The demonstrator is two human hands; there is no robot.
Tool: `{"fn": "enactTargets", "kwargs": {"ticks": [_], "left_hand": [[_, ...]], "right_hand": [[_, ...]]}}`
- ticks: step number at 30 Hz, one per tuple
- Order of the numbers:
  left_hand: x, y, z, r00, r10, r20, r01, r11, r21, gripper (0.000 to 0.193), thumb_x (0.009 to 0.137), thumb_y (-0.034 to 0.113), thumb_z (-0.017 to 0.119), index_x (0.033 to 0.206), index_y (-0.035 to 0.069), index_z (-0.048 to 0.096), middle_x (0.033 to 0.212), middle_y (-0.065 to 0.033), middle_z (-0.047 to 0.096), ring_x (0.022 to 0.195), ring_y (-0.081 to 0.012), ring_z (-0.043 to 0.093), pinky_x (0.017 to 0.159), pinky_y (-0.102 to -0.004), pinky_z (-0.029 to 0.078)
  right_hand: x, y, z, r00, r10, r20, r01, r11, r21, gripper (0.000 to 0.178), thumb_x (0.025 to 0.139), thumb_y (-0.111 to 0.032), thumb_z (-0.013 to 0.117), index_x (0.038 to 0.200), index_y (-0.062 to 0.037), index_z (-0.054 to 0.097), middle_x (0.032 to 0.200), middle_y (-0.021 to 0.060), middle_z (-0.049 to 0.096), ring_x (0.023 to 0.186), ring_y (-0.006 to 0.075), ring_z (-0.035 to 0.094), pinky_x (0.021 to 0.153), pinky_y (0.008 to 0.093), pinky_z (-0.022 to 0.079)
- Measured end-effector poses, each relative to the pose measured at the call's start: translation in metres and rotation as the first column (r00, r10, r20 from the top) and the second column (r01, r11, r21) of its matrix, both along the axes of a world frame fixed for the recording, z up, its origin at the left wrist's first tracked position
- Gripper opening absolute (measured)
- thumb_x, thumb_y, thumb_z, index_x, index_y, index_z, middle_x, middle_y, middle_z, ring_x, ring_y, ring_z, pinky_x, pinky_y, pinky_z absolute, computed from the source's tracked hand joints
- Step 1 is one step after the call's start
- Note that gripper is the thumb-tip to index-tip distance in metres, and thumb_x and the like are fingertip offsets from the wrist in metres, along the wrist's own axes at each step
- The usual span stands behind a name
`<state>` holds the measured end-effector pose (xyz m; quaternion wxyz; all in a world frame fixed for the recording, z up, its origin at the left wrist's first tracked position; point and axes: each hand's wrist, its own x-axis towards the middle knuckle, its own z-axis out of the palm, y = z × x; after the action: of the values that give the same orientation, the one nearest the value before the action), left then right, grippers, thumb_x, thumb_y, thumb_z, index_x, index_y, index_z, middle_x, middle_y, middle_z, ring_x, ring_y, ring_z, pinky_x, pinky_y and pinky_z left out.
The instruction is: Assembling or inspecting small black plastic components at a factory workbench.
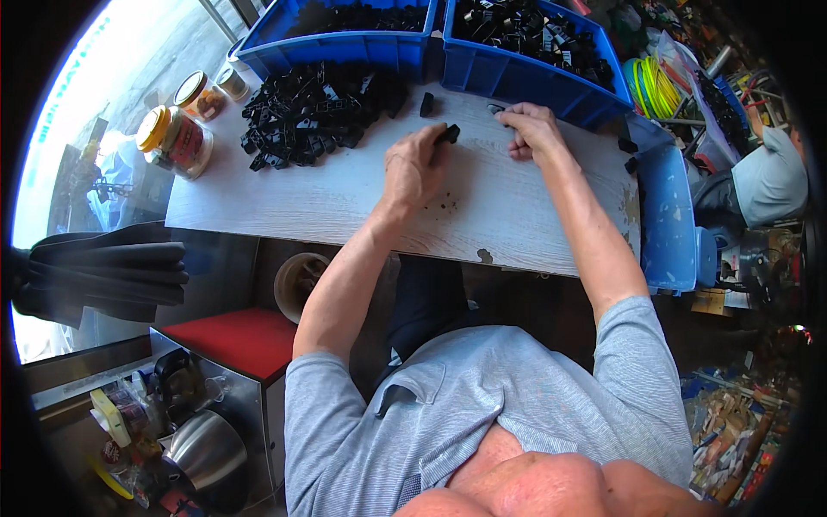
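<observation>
Over the pale wooden tabletop (345,194), my left hand (413,168) is closed around a small black plastic part (450,134), which sticks out past the fingertips. My right hand (536,131) is farther right, just in front of a blue bin. Its thumb and forefinger pinch a small greyish piece (494,109), too small to name; the other fingers are curled in. A single black part (426,104) stands on the table just beyond my left hand. A large heap of similar black parts (314,116) lies to the left.
Two blue bins (340,53) (534,84) with black parts line the far edge. Lidded jars (185,142) stand at the left. A light blue tub (668,215) adjoins the table's right end, near two loose black pieces (629,145). Below left is a red-topped cabinet (233,336).
</observation>
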<state>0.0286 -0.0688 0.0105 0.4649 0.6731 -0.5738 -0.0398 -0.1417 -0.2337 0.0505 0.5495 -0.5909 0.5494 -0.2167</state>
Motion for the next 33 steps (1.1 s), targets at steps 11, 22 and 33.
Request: {"fn": "enactTargets", "kwargs": {"ticks": [11,22,33], "left_hand": [[-0.038,-0.025,-0.002,0.302,-0.258,-0.918,0.083,0.966,-0.245,0.024,0.096,0.002,0.06,0.117,-0.008,0.069,0.105,-0.0106,0.073,0.094,-0.0159,0.07,0.082,-0.0313,0.059],[-0.024,0.01,0.006,0.972,-0.167,0.166,0.175,0.984,-0.035,0.039,0.079,-0.004,0.066,0.116,0.006,0.071,0.109,-0.0136,0.072,0.101,-0.0353,0.068,0.09,-0.0429,0.054],[-0.006,0.022,0.009,0.923,-0.265,0.28,0.273,0.962,0.009,0.042,0.082,-0.002,0.068,0.122,0.008,0.071,0.116,-0.0126,0.073,0.104,-0.0342,0.068,0.09,-0.0412,0.054]], "right_hand": [[0.001,0.081,-0.016,0.886,0.032,0.462,-0.083,0.992,0.091,0.019,0.089,-0.02,0.077,0.095,-0.0044,0.07,0.06,-0.0022,0.054,0.048,0.0074,0.051,0.052,0.0356,0.062],[-0.001,0.081,-0.012,0.989,0.078,0.125,-0.086,0.994,0.064,0.028,0.085,-0.01,0.07,0.112,-0.0046,0.067,0.067,0.0014,0.056,0.053,0.0126,0.056,0.052,0.0367,0.061],[0.007,0.086,0.001,0.94,0.298,-0.169,-0.312,0.948,-0.066,0.038,0.081,-0.013,0.071,0.119,-0.0132,0.071,0.071,0.0083,0.068,0.051,0.0171,0.065,0.046,0.0334,0.055]]}}
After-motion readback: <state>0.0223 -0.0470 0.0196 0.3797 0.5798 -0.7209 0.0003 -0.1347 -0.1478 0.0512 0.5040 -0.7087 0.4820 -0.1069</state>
